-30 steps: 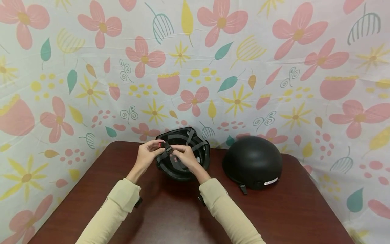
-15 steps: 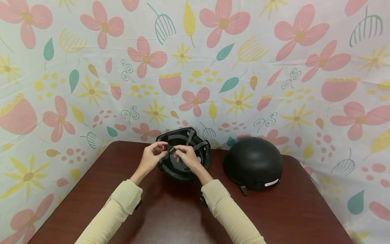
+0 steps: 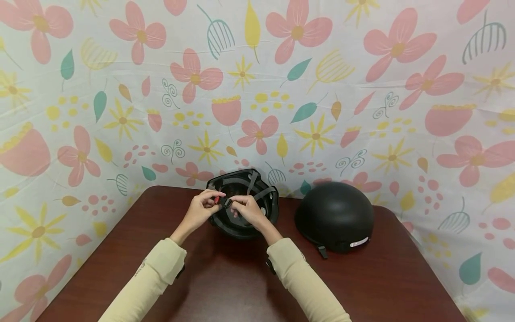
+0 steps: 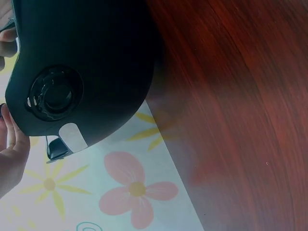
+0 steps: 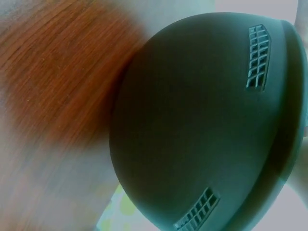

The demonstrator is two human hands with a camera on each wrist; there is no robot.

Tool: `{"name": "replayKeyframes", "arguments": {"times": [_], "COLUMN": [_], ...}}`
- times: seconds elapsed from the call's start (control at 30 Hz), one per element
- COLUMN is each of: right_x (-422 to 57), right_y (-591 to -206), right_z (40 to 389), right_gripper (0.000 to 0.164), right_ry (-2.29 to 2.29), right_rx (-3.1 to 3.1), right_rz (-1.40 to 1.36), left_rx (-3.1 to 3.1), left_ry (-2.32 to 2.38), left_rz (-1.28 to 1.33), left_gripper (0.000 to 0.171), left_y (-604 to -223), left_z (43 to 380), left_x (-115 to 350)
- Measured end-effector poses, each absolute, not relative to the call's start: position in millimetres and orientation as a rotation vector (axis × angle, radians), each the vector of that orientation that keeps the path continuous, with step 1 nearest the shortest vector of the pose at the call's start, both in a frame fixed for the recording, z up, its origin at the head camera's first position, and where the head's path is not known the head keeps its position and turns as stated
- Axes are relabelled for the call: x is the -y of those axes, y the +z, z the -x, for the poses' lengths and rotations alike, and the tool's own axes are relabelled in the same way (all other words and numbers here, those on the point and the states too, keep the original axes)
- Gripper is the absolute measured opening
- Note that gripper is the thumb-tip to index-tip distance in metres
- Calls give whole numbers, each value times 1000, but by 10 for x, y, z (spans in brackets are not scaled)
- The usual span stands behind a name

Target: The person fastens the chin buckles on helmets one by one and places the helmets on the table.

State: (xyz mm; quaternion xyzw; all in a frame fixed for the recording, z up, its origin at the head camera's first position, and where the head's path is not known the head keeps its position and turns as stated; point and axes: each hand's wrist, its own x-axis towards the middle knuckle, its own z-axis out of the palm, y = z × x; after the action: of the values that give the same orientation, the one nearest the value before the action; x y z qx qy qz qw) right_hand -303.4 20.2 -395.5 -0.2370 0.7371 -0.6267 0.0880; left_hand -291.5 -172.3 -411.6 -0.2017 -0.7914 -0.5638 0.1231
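An upside-down black helmet [image 3: 274, 206] rests on the table with its padded inside and grey straps facing up. Over its opening, my left hand [image 3: 197, 210] pinches a small red piece [image 3: 217, 199] at the end of the chin-strap buckle. My right hand [image 3: 250, 210] pinches the black part of the buckle [image 3: 227, 202] from the other side. The left wrist view has the helmet's outer shell [image 4: 106, 53] with a round dial [image 4: 57, 94], and part of the left hand [image 4: 13, 159] at its rim. In the right wrist view, the shell [image 5: 202, 110] covers most of the frame.
A second black helmet [image 3: 335, 214] sits dome up to the right, a strap end [image 3: 322, 252] poking out below its rim. The brown wooden table [image 3: 225, 286] backs onto a flower-print cloth [image 3: 257, 89].
Both hands have lowered slightly toward the helmet's inside with the buckle. The buckle has turned, and its red piece shows more clearly. Neither helmet has moved on the table.
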Motion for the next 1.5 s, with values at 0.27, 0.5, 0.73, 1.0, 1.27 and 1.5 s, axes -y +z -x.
{"name": "replayKeyframes", "arguments": {"times": [0.27,0.5,0.73,1.0,1.27,1.5], "right_x": [-203,-226,-243,-259,-216,-197], "right_y": [-4130,-4173,-4235,-4075,-4066,-4242], "right_z": [3136,3170,3177,3065,3012,3147], "right_gripper": [28,28,26,24,23,22], "right_ry": [-1855,-1839,-1806,-1798,-1816,-1844], "right_rx": [-2265,-2312,-2372,-2332,-2325,-2359], "right_rz": [667,674,623,668,671,627], "left_rx": [2352,2409,2431,2387,2319,2356], "left_ry": [-1665,-1632,-1549,-1511,-1470,-1278], "left_rz": [593,568,583,632,702,773], "left_gripper": [36,33,30,30,28,28], "left_y": [-4127,-3898,-3829,-4142,-4124,-4093], "left_z": [2909,2708,2653,2891,2863,2906], "left_x": [1738,1710,1686,1740,1721,1688]}}
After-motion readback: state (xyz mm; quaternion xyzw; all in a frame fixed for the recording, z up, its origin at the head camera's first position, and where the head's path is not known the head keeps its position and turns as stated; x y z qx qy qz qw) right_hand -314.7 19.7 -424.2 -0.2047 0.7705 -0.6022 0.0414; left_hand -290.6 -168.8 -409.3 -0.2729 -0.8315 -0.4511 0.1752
